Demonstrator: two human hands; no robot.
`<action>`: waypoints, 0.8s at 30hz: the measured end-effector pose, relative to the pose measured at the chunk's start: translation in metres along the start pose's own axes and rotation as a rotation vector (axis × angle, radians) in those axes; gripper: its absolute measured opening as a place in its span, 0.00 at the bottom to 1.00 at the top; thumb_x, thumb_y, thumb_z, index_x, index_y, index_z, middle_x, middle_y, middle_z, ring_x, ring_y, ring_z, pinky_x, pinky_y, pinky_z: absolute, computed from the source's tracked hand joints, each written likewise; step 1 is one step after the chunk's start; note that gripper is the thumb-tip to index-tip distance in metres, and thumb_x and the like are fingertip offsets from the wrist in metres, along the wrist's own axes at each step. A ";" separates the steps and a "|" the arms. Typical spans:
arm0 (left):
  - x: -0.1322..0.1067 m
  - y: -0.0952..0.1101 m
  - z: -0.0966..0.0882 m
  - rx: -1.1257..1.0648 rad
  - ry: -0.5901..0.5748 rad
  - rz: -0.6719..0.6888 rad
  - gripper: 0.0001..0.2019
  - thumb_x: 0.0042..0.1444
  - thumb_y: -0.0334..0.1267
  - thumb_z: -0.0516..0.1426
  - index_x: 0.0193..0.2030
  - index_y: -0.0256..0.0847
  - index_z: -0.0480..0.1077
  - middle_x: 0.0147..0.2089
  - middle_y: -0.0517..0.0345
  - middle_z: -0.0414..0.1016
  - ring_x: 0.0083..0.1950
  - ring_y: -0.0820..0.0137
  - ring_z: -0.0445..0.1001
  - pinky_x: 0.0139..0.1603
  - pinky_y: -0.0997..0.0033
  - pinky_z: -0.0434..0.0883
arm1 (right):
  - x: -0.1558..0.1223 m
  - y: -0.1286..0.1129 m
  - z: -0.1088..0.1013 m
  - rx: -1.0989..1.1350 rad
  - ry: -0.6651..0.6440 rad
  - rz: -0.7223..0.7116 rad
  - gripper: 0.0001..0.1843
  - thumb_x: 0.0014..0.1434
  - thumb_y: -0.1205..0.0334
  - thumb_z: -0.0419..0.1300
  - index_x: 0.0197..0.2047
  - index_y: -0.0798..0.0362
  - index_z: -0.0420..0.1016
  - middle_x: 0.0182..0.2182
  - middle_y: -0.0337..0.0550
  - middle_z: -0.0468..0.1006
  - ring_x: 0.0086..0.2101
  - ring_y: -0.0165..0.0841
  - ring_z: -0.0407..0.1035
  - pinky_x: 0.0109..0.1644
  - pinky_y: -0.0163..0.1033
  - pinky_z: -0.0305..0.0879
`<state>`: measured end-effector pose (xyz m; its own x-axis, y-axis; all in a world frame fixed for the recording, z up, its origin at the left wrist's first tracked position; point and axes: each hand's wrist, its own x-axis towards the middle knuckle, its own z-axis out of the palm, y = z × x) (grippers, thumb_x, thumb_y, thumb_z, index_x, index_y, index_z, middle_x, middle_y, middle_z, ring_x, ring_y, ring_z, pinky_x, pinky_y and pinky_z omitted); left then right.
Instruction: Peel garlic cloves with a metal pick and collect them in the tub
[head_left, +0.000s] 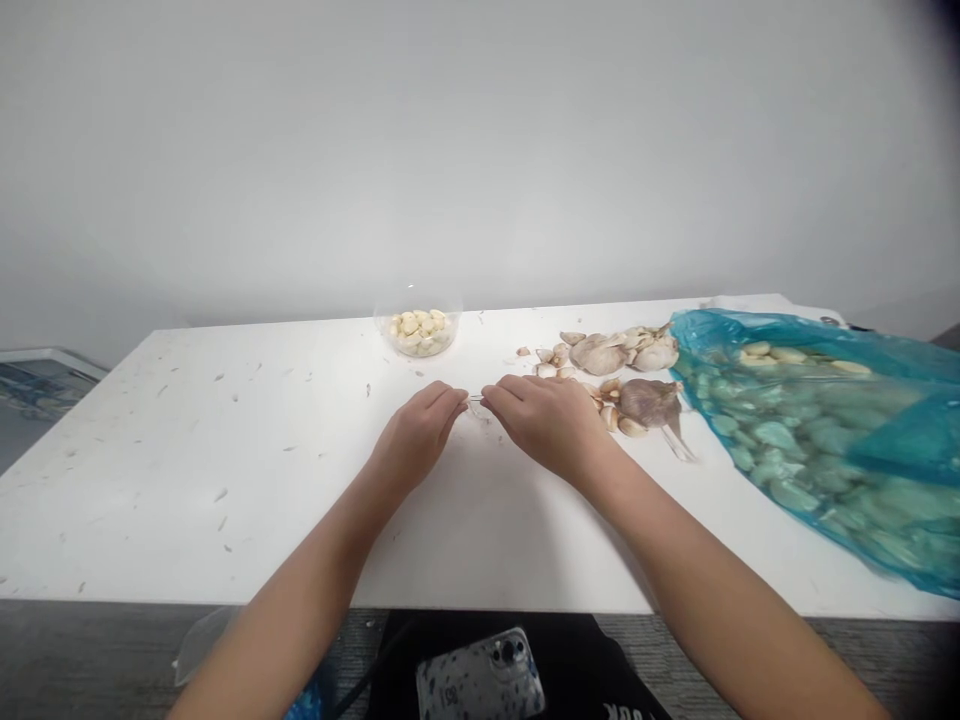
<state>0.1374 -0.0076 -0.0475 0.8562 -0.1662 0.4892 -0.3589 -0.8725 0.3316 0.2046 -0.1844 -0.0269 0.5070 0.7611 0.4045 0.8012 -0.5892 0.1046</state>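
My left hand [418,432] and my right hand [544,425] meet at mid-table, fingertips nearly touching. Between them they pinch a small pale sliver [475,402], perhaps a garlic clove or a piece of its skin; it is too small to tell. Just beyond my right hand lie loose unpeeled garlic cloves [609,405] and a partly broken garlic bulb [649,402]. Further back are more garlic bulbs [622,350]. A clear glass bowl [420,332] of peeled garlic cloves stands ahead of my hands.
A teal plastic bag [810,440] holding peeled cloves lies along the right side of the white table [187,480], whose top is scattered with bits of garlic skin. A smartphone [480,678] rests on dark cloth below the table's front edge.
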 end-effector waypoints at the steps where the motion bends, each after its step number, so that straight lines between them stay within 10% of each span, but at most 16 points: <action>1: 0.000 0.000 0.000 -0.001 -0.003 0.002 0.09 0.63 0.35 0.48 0.43 0.35 0.67 0.37 0.54 0.69 0.37 0.74 0.67 0.36 0.74 0.67 | 0.000 0.000 0.000 0.004 -0.008 -0.003 0.09 0.56 0.72 0.51 0.31 0.55 0.71 0.25 0.38 0.69 0.23 0.25 0.53 0.25 0.35 0.34; 24: -0.001 0.002 0.000 0.052 -0.089 0.005 0.12 0.64 0.36 0.44 0.37 0.36 0.66 0.31 0.55 0.65 0.32 0.75 0.64 0.32 0.75 0.63 | -0.001 -0.005 0.006 0.008 -0.004 -0.096 0.16 0.51 0.79 0.46 0.31 0.56 0.71 0.23 0.39 0.68 0.22 0.26 0.53 0.26 0.35 0.36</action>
<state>0.1361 -0.0091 -0.0474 0.8850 -0.2090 0.4160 -0.3455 -0.8938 0.2859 0.2022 -0.1804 -0.0336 0.4293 0.8150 0.3892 0.8485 -0.5116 0.1354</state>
